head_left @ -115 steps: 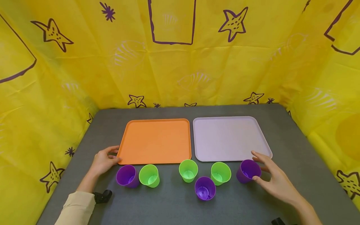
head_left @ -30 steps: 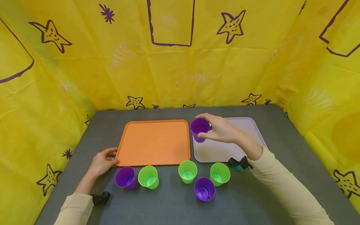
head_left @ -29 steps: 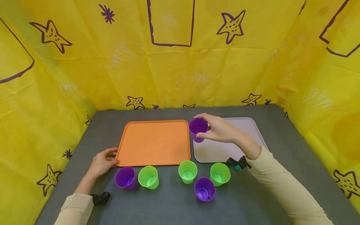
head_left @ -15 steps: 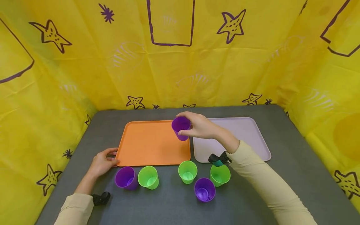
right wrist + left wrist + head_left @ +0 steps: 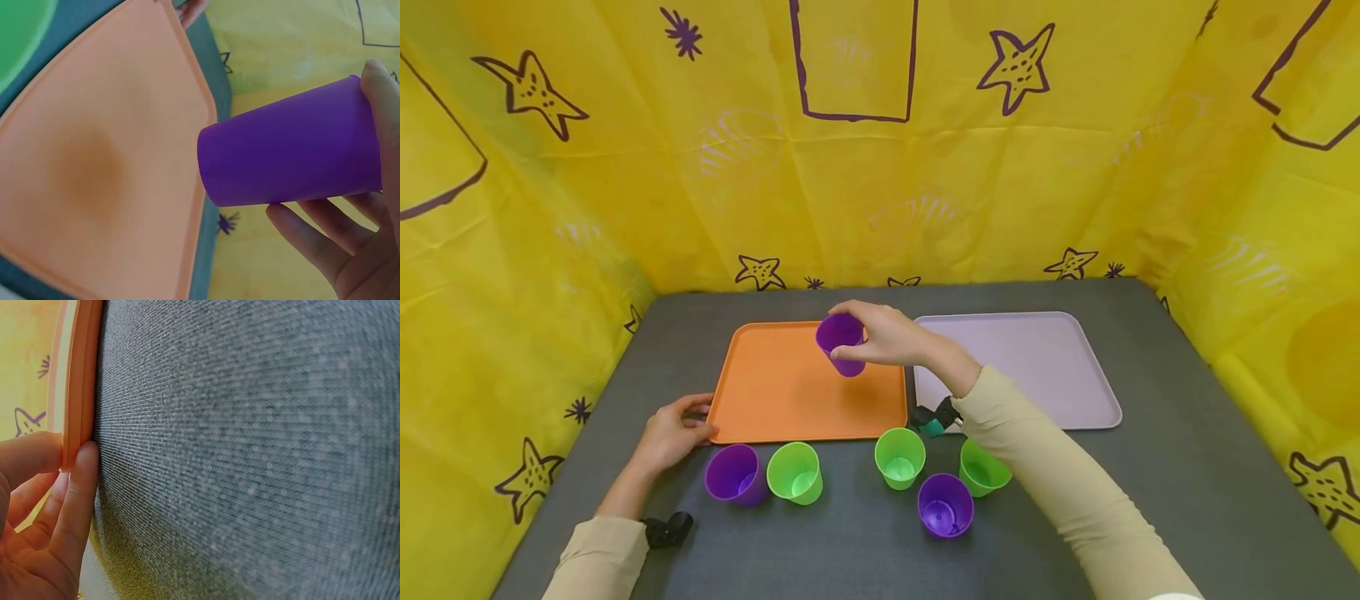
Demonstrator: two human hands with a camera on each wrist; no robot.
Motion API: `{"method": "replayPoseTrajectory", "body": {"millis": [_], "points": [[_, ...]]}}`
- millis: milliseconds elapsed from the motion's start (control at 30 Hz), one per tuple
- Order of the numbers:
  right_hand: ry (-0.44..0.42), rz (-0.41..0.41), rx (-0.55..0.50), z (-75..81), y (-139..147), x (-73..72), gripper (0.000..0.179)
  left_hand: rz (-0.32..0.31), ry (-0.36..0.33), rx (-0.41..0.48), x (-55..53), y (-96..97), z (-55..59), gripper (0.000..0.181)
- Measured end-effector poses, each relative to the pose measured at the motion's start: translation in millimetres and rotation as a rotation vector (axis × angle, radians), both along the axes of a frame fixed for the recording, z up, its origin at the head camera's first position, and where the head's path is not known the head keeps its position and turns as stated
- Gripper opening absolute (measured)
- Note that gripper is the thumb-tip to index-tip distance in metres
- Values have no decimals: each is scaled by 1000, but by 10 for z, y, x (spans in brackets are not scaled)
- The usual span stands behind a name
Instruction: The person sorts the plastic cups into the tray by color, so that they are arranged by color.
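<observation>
In my right hand [image 5: 891, 335] is a purple cup [image 5: 841, 340], gripped near its rim between thumb and fingers. It hangs upright above the right part of the orange tray [image 5: 775, 392], and the right wrist view shows the cup [image 5: 290, 147] apart from the tray [image 5: 150, 206]. My left hand [image 5: 672, 432] is at the tray's near left corner. The left wrist view shows the thumb and fingers [image 5: 81, 506] of that hand pinching the orange tray's edge [image 5: 81, 381].
A pale lilac tray [image 5: 1037, 367] lies to the right. Along the near side stand a purple cup [image 5: 730, 479], a green cup [image 5: 793, 475], another green cup [image 5: 898, 462], a second purple cup [image 5: 942, 512] and a green cup [image 5: 981, 475] partly behind my right sleeve.
My right hand took the rightmost purple cup from the table, lifted it and carried it left, past the lilac tray to above the orange tray. My left hand has stayed at the tray corner.
</observation>
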State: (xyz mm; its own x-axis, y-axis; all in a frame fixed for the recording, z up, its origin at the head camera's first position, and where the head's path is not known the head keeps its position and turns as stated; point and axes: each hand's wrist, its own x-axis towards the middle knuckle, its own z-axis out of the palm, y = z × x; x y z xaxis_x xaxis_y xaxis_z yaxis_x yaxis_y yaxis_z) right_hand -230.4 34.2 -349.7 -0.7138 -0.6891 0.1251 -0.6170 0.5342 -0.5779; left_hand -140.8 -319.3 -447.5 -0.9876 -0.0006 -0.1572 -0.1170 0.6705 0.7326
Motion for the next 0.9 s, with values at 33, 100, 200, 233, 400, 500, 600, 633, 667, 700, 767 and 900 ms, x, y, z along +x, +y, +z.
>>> {"method": "replayPoseTrajectory", "body": {"millis": [33, 100, 200, 233, 400, 500, 600, 633, 667, 700, 767, 900], "points": [[1, 2, 0, -7, -45, -7, 60, 0, 0, -2, 3, -1, -2, 58], [1, 8, -6, -26, -136, -21, 60, 3, -2, -6, 8, -2, -7, 58], [0, 17, -20, -62, -273, -44, 59, 6, -8, -14, 14, -1, -13, 58], [0, 17, -21, -73, -316, -51, 59, 6, -9, -14, 14, -1, -15, 58], [-15, 2, 0, -133, -495, -95, 59, -1, -9, -13, 4, 3, -26, 57], [-35, -15, 3, -164, -581, -125, 59, -7, 0, -8, -3, 6, -24, 56], [-52, -35, -9, -198, -669, -153, 60, -9, 3, -2, -7, 3, -18, 56], [-59, -42, -13, -214, -700, -161, 61, -9, 2, -1, -8, 2, -14, 57], [-66, -48, -16, -228, -731, -166, 62, -9, 0, -1, -8, 0, -12, 57], [-78, -55, -19, -243, -761, -171, 63, -8, -3, 1, -8, -1, -9, 57], [-100, -63, -21, -278, -823, -177, 65, -6, -10, 0, -8, -3, -5, 57], [-118, -71, -10, -351, -936, -185, 66, -5, -21, 2, -9, -1, -2, 59]]}}
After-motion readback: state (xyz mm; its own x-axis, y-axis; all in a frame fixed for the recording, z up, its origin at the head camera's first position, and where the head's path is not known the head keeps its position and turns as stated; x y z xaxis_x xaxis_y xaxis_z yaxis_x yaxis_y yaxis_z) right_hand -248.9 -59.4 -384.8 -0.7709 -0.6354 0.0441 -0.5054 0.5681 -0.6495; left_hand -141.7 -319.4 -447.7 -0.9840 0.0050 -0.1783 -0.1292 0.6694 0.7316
